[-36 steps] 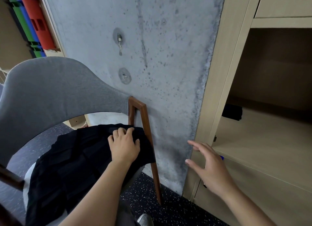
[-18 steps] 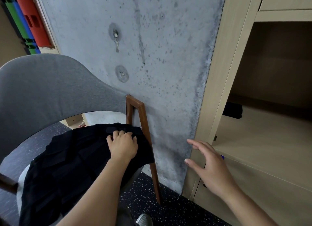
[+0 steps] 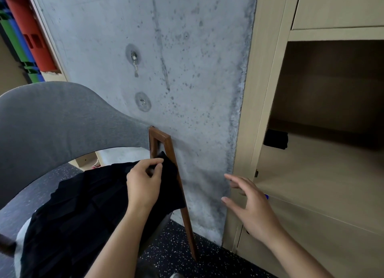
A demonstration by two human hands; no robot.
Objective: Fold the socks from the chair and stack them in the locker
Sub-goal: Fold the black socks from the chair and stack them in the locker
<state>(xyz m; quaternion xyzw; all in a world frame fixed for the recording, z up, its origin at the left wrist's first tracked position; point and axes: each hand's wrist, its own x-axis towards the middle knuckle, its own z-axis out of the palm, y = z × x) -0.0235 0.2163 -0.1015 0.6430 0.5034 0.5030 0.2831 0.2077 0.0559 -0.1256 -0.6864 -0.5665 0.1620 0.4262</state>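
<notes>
Since earlier, I see left hand [image 3: 143,186] lifting, pinching black knit sock [image 3: 169,173] off grey chair [image 3: 58,119]; right hand [image 3: 251,207] hovers, fingers apart.

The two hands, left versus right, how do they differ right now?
The left hand is over the chair, pinching a raised corner of the black socks between thumb and fingers; the right hand holds nothing. The left hand's fingers are curled, while the right hand's are spread and relaxed, hovering in front of the locker. Both are bare.
</notes>
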